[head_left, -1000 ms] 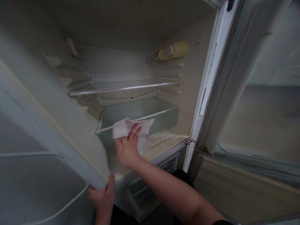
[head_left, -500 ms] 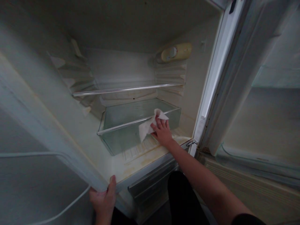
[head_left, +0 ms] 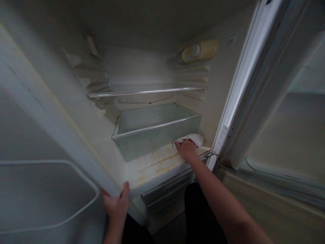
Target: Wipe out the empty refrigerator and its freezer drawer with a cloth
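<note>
My right hand (head_left: 187, 149) presses a white cloth (head_left: 194, 139), perhaps a paper towel, against the stained floor (head_left: 162, 166) of an opened fridge, near its front right corner. The fingers are partly hidden by the folds. Just behind lies a clear greenish drawer (head_left: 157, 142) with a pale rim. My left hand (head_left: 116, 203) is wrapped round the front edge of the fridge's left wall (head_left: 101, 173), thumb on the inner side. Yellowish-brown stains mark the floor between the two hands.
Above the drawer runs a glass shelf (head_left: 147, 91) with a shiny front strip. A yellowish lamp cover (head_left: 200, 52) juts from the right wall. The open door (head_left: 284, 135) stands at right. A white cable (head_left: 76, 166) loops at left. Below is a lower compartment (head_left: 169, 189).
My right hand has moved the cloth from the drawer's front rim down and right onto the fridge floor. My left hand keeps its hold on the edge. The view has shifted slightly.
</note>
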`<state>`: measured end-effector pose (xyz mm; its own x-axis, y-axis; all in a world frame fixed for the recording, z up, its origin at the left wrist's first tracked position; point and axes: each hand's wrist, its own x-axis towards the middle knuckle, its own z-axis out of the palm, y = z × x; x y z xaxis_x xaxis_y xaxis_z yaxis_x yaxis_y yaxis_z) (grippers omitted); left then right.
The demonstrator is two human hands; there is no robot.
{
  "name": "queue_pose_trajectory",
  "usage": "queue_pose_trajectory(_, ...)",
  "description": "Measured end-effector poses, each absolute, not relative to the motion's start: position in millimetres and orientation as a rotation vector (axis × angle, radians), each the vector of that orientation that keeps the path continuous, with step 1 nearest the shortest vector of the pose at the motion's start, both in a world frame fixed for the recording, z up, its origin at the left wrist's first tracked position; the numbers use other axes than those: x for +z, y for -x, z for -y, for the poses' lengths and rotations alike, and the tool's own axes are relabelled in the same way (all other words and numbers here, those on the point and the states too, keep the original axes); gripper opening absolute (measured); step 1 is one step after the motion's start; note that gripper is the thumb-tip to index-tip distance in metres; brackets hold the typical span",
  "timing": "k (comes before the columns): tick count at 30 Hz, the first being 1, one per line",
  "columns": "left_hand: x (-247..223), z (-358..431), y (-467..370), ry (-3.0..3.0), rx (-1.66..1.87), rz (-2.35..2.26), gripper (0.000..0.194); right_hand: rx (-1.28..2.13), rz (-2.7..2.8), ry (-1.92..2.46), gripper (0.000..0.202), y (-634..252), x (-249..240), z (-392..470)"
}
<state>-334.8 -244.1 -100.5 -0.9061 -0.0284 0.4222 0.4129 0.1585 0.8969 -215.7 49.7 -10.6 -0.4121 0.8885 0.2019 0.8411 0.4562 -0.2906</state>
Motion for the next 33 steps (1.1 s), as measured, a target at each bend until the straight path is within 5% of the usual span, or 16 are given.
queue_pose_trajectory(7,-90,245,327,0.295,-1.830,2.126,0.070,0.223,2.542,0.750,0.046,252,-16,55)
queue_pose_trajectory(18,-102,246,332,0.373,-1.894,2.078,0.067,0.426,2.207,0.504,0.054,260,-17,91)
queue_pose_trajectory(28,-115,251,331,0.278,-1.898,2.133,0.063,0.107,2.752,0.175,0.066,349,129,58)
queue_pose_trajectory(33,-122,252,330,0.206,-1.921,2.166,0.060,0.163,3.012,0.101,0.065,442,154,22)
